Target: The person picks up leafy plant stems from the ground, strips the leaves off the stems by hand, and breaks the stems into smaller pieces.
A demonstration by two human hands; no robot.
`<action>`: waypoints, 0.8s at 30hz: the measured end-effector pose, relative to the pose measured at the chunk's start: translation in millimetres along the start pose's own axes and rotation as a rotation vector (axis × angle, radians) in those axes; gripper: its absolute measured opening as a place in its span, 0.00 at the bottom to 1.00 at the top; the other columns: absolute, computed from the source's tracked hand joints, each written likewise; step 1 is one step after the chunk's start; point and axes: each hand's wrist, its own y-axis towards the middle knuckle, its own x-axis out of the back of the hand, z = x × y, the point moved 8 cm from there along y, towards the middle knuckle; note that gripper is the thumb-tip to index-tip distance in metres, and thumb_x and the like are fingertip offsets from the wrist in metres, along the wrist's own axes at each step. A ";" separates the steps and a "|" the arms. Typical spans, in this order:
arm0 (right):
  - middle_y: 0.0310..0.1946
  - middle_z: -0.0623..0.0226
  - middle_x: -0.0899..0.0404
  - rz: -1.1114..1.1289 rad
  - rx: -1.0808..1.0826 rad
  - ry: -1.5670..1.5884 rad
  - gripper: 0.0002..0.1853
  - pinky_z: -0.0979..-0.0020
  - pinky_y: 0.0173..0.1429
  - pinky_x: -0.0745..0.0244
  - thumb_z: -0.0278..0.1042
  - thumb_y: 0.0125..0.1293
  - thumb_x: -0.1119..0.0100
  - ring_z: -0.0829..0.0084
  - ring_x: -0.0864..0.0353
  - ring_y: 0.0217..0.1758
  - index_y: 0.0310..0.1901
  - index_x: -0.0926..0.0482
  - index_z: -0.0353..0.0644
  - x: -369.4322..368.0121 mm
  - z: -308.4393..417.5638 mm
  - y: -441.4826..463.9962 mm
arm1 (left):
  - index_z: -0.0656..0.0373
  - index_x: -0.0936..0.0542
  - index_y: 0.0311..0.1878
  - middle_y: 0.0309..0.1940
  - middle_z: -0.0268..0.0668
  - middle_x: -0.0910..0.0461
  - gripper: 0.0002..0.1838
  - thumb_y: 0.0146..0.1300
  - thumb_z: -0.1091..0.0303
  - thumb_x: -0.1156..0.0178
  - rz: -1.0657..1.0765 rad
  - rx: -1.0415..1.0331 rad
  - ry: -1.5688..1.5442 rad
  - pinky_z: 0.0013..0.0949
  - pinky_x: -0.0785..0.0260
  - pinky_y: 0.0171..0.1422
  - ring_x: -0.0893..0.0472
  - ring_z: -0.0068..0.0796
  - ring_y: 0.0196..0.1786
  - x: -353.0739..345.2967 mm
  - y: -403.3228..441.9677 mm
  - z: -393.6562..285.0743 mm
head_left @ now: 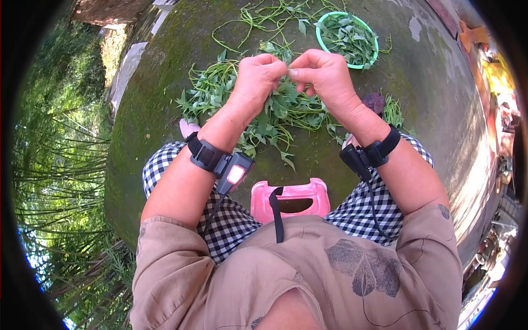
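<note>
My left hand [259, 78] is closed, its fingers wrapped around a leafy green stem [279, 105] whose leaves hang below the fist. My right hand [325, 78] pinches with thumb and forefinger at the same spot, its fingertips meeting the left hand's; the bit of stem between them is mostly hidden. Beneath both hands lies a pile of leafy green stems [212, 88], spread over the mossy ground. Past the right hand stands a round basket with a light green rim [376, 49], filled with picked leaves [347, 39].
Bare long stems [250, 19] lie tangled beyond the pile. To the right are a dark purple bundle [374, 103] and more greens [392, 111]. A pink plastic stool [258, 199] sits between my knees. Bushes [60, 143] border the left; clutter lines the right edge.
</note>
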 end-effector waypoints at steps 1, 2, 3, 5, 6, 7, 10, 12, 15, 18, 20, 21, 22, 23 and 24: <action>0.23 0.71 0.20 0.009 0.017 -0.001 0.02 0.80 0.21 0.31 0.25 0.56 0.35 0.83 0.22 0.21 0.31 0.18 0.37 -0.2 2.4 0.3 | 0.63 0.20 0.29 0.21 0.30 0.27 0.04 0.56 0.74 0.40 -0.015 0.004 0.009 0.22 0.40 0.27 0.31 0.18 0.21 -1.8 -0.9 2.8; 0.23 0.71 0.20 0.018 0.034 -0.001 0.02 0.80 0.21 0.31 0.24 0.56 0.35 0.83 0.22 0.21 0.30 0.18 0.37 -0.1 5.2 1.3 | 0.63 0.20 0.29 0.21 0.30 0.27 0.04 0.56 0.73 0.40 -0.031 0.008 0.018 0.22 0.39 0.27 0.31 0.18 0.22 -2.3 -1.9 5.4; 0.22 0.71 0.20 0.026 0.052 -0.001 0.02 0.80 0.21 0.31 0.24 0.56 0.35 0.83 0.22 0.21 0.30 0.18 0.37 0.1 7.4 2.4 | 0.63 0.20 0.29 0.22 0.30 0.27 0.04 0.57 0.73 0.40 -0.032 0.014 -0.017 0.22 0.39 0.27 0.31 0.18 0.22 -2.2 -3.0 8.2; 0.23 0.70 0.19 0.031 0.015 -0.026 0.02 0.80 0.21 0.30 0.25 0.57 0.36 0.83 0.22 0.21 0.31 0.18 0.37 4.1 0.0 7.5 | 0.63 0.20 0.29 0.23 0.30 0.26 0.05 0.57 0.73 0.41 -0.027 0.026 -0.083 0.23 0.39 0.27 0.31 0.18 0.22 -3.3 -4.1 12.3; 0.23 0.70 0.19 0.032 -0.002 -0.039 0.02 0.80 0.22 0.30 0.25 0.57 0.36 0.83 0.23 0.21 0.31 0.18 0.37 7.4 -2.9 10.6 | 0.63 0.20 0.29 0.23 0.30 0.26 0.05 0.57 0.72 0.41 -0.033 0.035 -0.102 0.23 0.39 0.28 0.31 0.18 0.23 -2.9 -2.9 12.5; 0.24 0.70 0.19 0.016 -0.031 0.013 0.02 0.81 0.22 0.30 0.25 0.58 0.36 0.83 0.23 0.21 0.32 0.18 0.37 12.4 -5.9 12.9 | 0.63 0.20 0.28 0.23 0.30 0.26 0.05 0.58 0.72 0.41 -0.040 0.046 -0.122 0.23 0.38 0.28 0.30 0.18 0.23 -1.4 -2.2 13.1; 0.25 0.70 0.19 -0.008 -0.096 0.112 0.02 0.81 0.24 0.29 0.24 0.59 0.37 0.82 0.23 0.22 0.33 0.18 0.37 22.4 -8.0 15.2 | 0.64 0.19 0.31 0.24 0.30 0.25 0.06 0.60 0.71 0.40 -0.040 0.032 -0.127 0.23 0.38 0.28 0.30 0.18 0.23 2.8 0.7 13.9; 0.25 0.70 0.19 -0.005 -0.110 0.104 0.02 0.81 0.25 0.28 0.24 0.60 0.37 0.82 0.23 0.22 0.34 0.17 0.38 25.6 -8.0 15.5 | 0.65 0.18 0.34 0.25 0.31 0.23 0.07 0.61 0.70 0.38 -0.022 -0.001 -0.109 0.23 0.38 0.28 0.30 0.18 0.24 0.8 -0.4 7.5; 0.25 0.70 0.19 0.031 -0.100 0.041 0.02 0.82 0.25 0.28 0.24 0.59 0.36 0.83 0.23 0.22 0.34 0.17 0.37 21.6 -10.5 14.7 | 0.66 0.17 0.38 0.26 0.31 0.22 0.08 0.61 0.70 0.36 0.013 0.015 -0.038 0.23 0.38 0.27 0.29 0.17 0.23 -4.6 -4.9 3.4; 0.25 0.71 0.19 0.070 -0.080 0.008 0.03 0.82 0.25 0.28 0.24 0.59 0.36 0.84 0.24 0.22 0.35 0.17 0.37 14.9 -10.9 13.1 | 0.66 0.17 0.38 0.24 0.30 0.22 0.09 0.60 0.69 0.35 0.046 0.020 -0.041 0.23 0.38 0.27 0.28 0.17 0.23 -5.3 -3.0 7.5; 0.25 0.71 0.19 0.084 -0.083 -0.022 0.03 0.82 0.25 0.28 0.24 0.59 0.36 0.85 0.24 0.22 0.35 0.17 0.37 13.0 -10.3 12.1 | 0.66 0.17 0.38 0.24 0.30 0.23 0.08 0.60 0.70 0.35 0.026 0.012 -0.046 0.22 0.38 0.27 0.28 0.17 0.22 -5.4 -2.2 8.1; 0.25 0.71 0.19 0.090 -0.084 -0.038 0.03 0.83 0.25 0.28 0.24 0.59 0.36 0.85 0.24 0.22 0.35 0.17 0.37 12.5 -10.1 11.8 | 0.66 0.17 0.37 0.23 0.30 0.23 0.08 0.60 0.70 0.36 0.017 0.008 -0.048 0.22 0.38 0.27 0.28 0.17 0.22 -5.5 -2.1 7.7; 0.26 0.72 0.19 0.096 -0.085 -0.047 0.03 0.82 0.26 0.28 0.25 0.60 0.36 0.84 0.23 0.23 0.36 0.17 0.37 12.3 -9.9 11.9 | 0.66 0.18 0.37 0.23 0.30 0.23 0.08 0.60 0.70 0.36 0.033 0.019 -0.044 0.22 0.38 0.27 0.28 0.17 0.22 -5.7 -2.4 7.7; 0.26 0.72 0.19 0.102 -0.087 -0.056 0.04 0.82 0.27 0.28 0.26 0.60 0.36 0.84 0.23 0.24 0.36 0.17 0.38 12.6 -10.1 11.8 | 0.66 0.18 0.38 0.23 0.30 0.23 0.08 0.60 0.71 0.37 0.049 0.030 -0.040 0.22 0.38 0.27 0.28 0.17 0.22 -5.4 -3.0 7.6; 0.27 0.72 0.19 0.108 -0.089 -0.065 0.05 0.82 0.28 0.29 0.27 0.60 0.36 0.83 0.22 0.25 0.37 0.18 0.38 12.8 -10.0 11.5 | 0.66 0.18 0.38 0.24 0.30 0.23 0.08 0.60 0.71 0.37 0.066 0.042 -0.037 0.21 0.37 0.27 0.28 0.17 0.22 -6.1 -3.5 7.7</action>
